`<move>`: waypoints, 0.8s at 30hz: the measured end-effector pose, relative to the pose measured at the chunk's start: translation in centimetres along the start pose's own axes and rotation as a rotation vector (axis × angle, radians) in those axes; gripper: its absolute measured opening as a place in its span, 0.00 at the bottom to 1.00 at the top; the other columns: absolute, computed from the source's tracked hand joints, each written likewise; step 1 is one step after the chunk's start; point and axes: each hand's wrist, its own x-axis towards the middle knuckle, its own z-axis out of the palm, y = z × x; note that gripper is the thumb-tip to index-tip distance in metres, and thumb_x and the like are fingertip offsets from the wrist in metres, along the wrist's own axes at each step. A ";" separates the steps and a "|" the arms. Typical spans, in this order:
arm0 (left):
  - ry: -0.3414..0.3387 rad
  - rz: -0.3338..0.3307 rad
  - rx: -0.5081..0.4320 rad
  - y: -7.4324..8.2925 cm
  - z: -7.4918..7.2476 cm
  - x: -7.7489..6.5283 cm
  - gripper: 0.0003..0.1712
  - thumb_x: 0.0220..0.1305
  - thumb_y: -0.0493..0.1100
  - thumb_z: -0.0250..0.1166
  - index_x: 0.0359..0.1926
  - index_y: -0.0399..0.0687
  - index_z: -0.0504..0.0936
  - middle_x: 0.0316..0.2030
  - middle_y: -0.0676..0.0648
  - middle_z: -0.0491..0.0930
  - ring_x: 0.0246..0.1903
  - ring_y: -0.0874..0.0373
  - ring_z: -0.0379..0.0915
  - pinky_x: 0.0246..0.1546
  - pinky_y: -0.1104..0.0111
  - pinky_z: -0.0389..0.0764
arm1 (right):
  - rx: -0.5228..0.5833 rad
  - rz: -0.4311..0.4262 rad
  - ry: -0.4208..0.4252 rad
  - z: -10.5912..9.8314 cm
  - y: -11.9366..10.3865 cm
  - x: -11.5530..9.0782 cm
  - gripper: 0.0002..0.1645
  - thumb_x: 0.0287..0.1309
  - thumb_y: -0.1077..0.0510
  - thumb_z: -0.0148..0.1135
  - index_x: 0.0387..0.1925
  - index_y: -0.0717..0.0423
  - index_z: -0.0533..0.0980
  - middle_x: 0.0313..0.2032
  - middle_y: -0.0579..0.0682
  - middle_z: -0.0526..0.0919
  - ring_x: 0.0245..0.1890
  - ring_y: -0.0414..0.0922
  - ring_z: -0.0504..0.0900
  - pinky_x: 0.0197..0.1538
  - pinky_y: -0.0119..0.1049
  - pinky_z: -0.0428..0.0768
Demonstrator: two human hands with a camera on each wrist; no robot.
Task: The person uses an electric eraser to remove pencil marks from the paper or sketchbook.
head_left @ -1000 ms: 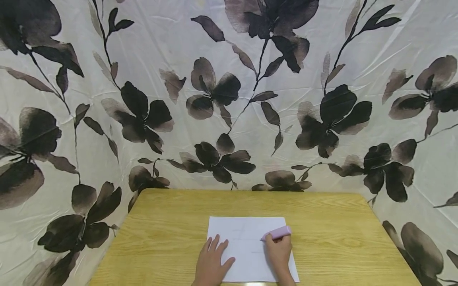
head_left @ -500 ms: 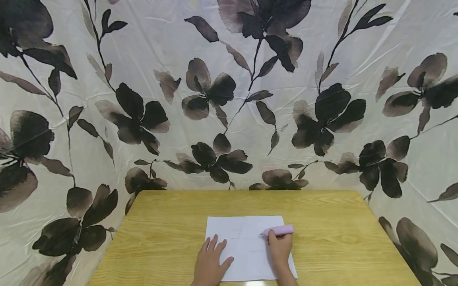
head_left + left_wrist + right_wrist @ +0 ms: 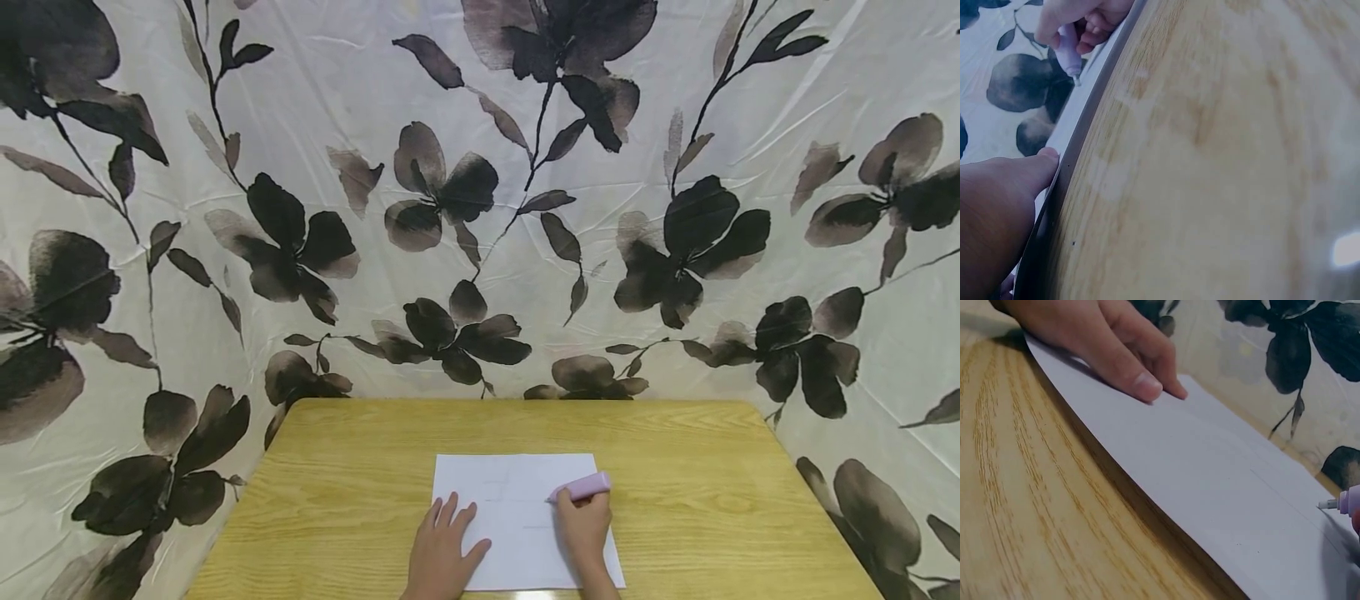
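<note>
A white sheet of paper (image 3: 517, 558) lies on the table, with a few faint thin lines on it. My left hand (image 3: 442, 550) rests on its left side, fingers spread and straight. My right hand (image 3: 587, 529) pinches a thick lilac pen (image 3: 590, 485) over the right side of the sheet. In the right wrist view the pen (image 3: 1350, 501) has a narrow metal tip, close to one of the lines; whether it touches the paper I cannot tell. The left wrist view shows my thumb (image 3: 1038, 169) at the paper's edge.
The yellow wood-grain table (image 3: 337, 492) extends around the sheet on both sides. Behind it and at the sides hangs a pale cloth (image 3: 585, 292) with dark flowers. A light reflection shows near the table's front edge.
Half a second ago the pen lay more level with its tip a little farther up the sheet; now it slants down again, tip nearer the line. My left hand stays in place.
</note>
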 end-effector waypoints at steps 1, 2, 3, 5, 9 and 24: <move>-0.002 -0.003 -0.001 0.0 0.0 0.0 0.34 0.59 0.66 0.62 0.60 0.52 0.78 0.63 0.38 0.70 0.65 0.38 0.59 0.65 0.46 0.61 | -0.003 0.000 0.003 0.0 0.0 0.0 0.17 0.45 0.68 0.64 0.38 0.64 0.67 0.25 0.52 0.74 0.23 0.42 0.72 0.24 0.29 0.72; -0.005 -0.005 -0.001 0.0 0.1 0.0 0.34 0.59 0.66 0.61 0.60 0.52 0.78 0.63 0.38 0.70 0.65 0.37 0.59 0.65 0.46 0.61 | -0.004 0.000 0.006 0.0 0.1 0.0 0.17 0.45 0.68 0.64 0.37 0.64 0.67 0.24 0.52 0.74 0.23 0.42 0.71 0.24 0.29 0.72; -0.008 -0.007 -0.003 0.0 0.1 0.0 0.34 0.59 0.66 0.61 0.60 0.52 0.78 0.63 0.38 0.70 0.65 0.37 0.59 0.65 0.45 0.61 | -0.005 0.000 0.006 0.0 0.1 0.0 0.17 0.45 0.68 0.64 0.37 0.63 0.67 0.24 0.52 0.74 0.22 0.42 0.71 0.24 0.29 0.71; -0.011 -0.011 -0.004 0.0 0.0 0.0 0.34 0.59 0.66 0.61 0.60 0.52 0.78 0.63 0.38 0.70 0.65 0.37 0.59 0.64 0.45 0.61 | -0.006 0.004 -0.002 0.0 0.1 0.0 0.17 0.45 0.68 0.64 0.37 0.63 0.67 0.24 0.52 0.74 0.23 0.42 0.72 0.24 0.29 0.72; -0.013 -0.017 -0.010 0.3 -0.4 -0.1 0.34 0.59 0.66 0.62 0.59 0.51 0.78 0.63 0.37 0.70 0.65 0.36 0.59 0.64 0.45 0.61 | -0.004 0.022 -0.032 0.0 0.0 0.0 0.18 0.46 0.68 0.63 0.40 0.64 0.67 0.26 0.53 0.75 0.25 0.44 0.72 0.25 0.30 0.72; -0.048 -0.031 -0.015 0.7 -1.0 0.0 0.34 0.60 0.65 0.61 0.60 0.50 0.78 0.63 0.37 0.69 0.65 0.37 0.58 0.65 0.45 0.60 | -0.018 0.012 -0.043 0.0 0.0 0.1 0.18 0.45 0.68 0.64 0.38 0.63 0.67 0.24 0.51 0.74 0.23 0.43 0.71 0.24 0.30 0.71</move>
